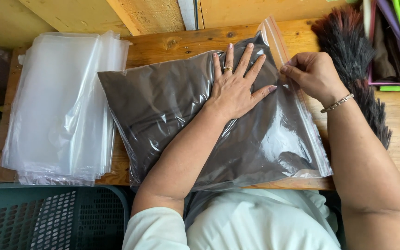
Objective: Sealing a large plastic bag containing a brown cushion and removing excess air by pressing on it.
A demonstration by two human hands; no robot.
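The clear plastic zip bag stuffed w/ dark brown folded fabric (172, 115) lies flat on the wooden surface (394, 134), its near edge reaching the front lip. Left hand (237, 85) is spread flat, pressing down on it; right hand (313, 71) pinches the pink zip strip (285, 60) on the right edge. Prob light, soft and squishy, but the film looks slippery, so the seal strip or corners seem best to grip. Room's tight: stack of empty clear bags (56, 106) just left, dark feather duster (362, 69) just right.
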